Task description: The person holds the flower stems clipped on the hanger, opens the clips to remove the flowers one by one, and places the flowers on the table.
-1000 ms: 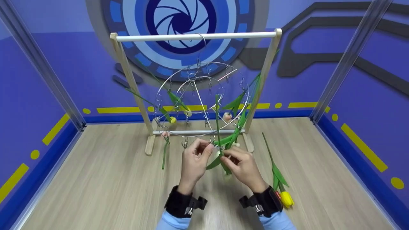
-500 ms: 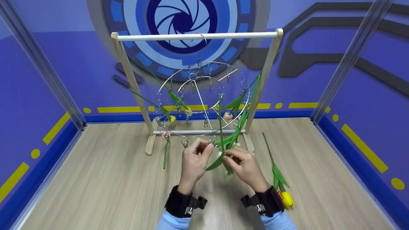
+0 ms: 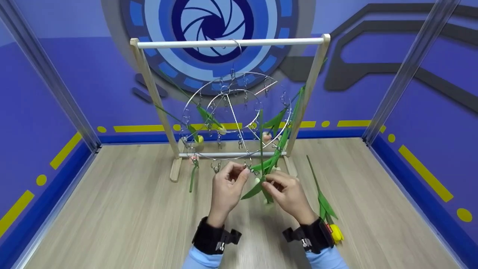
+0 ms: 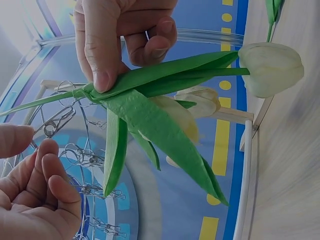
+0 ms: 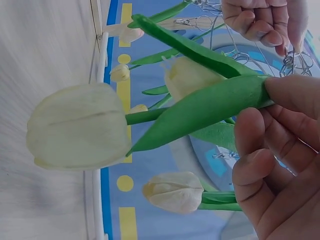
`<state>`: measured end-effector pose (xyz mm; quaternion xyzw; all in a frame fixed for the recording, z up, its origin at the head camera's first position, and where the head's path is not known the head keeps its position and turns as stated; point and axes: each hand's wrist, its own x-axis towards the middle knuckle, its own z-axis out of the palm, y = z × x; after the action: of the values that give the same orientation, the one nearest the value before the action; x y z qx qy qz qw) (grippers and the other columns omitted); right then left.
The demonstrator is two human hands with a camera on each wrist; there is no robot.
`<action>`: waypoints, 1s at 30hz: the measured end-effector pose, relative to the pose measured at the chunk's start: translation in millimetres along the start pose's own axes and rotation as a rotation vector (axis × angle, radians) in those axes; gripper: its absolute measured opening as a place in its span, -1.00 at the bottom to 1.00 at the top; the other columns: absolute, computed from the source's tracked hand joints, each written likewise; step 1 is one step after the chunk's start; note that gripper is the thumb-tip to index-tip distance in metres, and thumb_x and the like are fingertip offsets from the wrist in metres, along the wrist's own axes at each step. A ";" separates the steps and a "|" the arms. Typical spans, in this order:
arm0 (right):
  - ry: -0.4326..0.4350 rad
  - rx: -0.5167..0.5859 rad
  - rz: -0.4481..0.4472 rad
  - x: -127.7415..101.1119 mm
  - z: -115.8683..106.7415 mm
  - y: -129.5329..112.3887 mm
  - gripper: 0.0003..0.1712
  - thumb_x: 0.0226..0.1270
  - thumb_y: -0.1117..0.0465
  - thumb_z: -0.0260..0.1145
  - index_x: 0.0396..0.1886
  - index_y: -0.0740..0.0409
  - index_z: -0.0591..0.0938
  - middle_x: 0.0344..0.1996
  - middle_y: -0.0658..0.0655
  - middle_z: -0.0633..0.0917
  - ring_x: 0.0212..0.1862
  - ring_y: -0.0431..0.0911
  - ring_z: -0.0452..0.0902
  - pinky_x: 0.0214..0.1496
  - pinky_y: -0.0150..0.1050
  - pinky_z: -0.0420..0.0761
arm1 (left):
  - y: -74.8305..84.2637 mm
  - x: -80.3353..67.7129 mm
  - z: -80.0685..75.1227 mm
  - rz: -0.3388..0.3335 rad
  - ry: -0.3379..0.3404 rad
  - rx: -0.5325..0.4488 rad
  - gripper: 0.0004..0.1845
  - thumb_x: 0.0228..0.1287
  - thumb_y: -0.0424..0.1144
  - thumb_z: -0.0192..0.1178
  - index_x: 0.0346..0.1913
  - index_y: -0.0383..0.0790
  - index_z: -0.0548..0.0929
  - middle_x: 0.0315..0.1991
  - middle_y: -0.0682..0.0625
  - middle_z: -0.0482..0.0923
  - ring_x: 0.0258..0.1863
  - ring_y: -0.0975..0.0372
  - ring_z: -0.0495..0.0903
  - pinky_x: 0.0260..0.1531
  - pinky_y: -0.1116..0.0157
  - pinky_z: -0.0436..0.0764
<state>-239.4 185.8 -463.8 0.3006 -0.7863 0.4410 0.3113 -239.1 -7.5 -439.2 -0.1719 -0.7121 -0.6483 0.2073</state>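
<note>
White tulip at lower centre of the frame, at the round clip hanger.
Your right hand is pinching its stem and leaves; your left hand is squeezing a metal clip between thumb and fingertips. Your fingers are hiding the clip's mouth.

This looks like a purpose-built recording booth or demonstration cell rather than a home or shop. Blue-violet walls close in a pale wood-grain tabletop on the left, right and far sides, printed with yellow dashes and dots, grey angular bands and a big round aperture-style emblem on the far wall, with slanted metal posts at the far corners. At the far middle stands a small wooden rack with a round wire clip hanger bearing artificial tulips, and both wrists wear black camera straps.
</note>
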 end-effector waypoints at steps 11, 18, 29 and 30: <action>-0.008 0.005 0.021 -0.1 -5.2 -0.9 -0.82 0.21 0.49 0.47 -0.24 0.20 0.78 -0.43 0.00 0.70 -0.49 -0.31 0.44 -0.51 -0.43 0.47 | -0.8 1.1 -0.9 -0.022 0.006 -0.002 -0.89 0.38 -0.31 0.36 -0.22 -0.32 0.70 -0.36 -0.07 0.69 -0.43 0.29 0.55 -0.36 0.42 0.51; -0.049 0.016 0.040 2.8 -15.4 -6.4 -0.83 0.27 0.47 0.45 -0.24 0.14 0.77 -0.42 -0.05 0.68 -0.52 -0.32 0.41 -0.53 -0.40 0.47 | 0.3 0.3 -1.1 -0.040 0.045 0.033 -0.86 0.40 -0.27 0.35 -0.13 -0.30 0.71 -0.30 -0.04 0.69 -0.36 0.29 0.55 -0.31 0.43 0.49; -0.059 0.014 0.065 5.1 -30.9 -12.9 -0.81 0.26 0.49 0.44 -0.25 0.15 0.77 -0.44 -0.05 0.67 -0.52 -0.33 0.41 -0.54 -0.43 0.46 | -0.7 -0.1 -0.3 -0.013 0.065 0.069 -0.83 0.43 -0.28 0.30 -0.04 -0.29 0.71 -0.24 -0.04 0.66 -0.29 0.23 0.56 -0.30 0.39 0.48; -0.059 0.014 0.066 5.2 -32.2 -13.1 -0.81 0.26 0.50 0.44 -0.24 0.16 0.77 -0.44 -0.05 0.68 -0.52 -0.33 0.42 -0.54 -0.43 0.47 | -1.1 -0.3 -0.3 -0.012 0.061 0.073 -0.83 0.43 -0.28 0.30 -0.03 -0.29 0.71 -0.23 -0.04 0.67 -0.29 0.22 0.57 -0.30 0.39 0.48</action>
<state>-225.6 207.5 -439.8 0.2897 -0.8014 0.4475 0.2712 -239.4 -8.0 -440.3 -0.1399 -0.7297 -0.6281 0.2313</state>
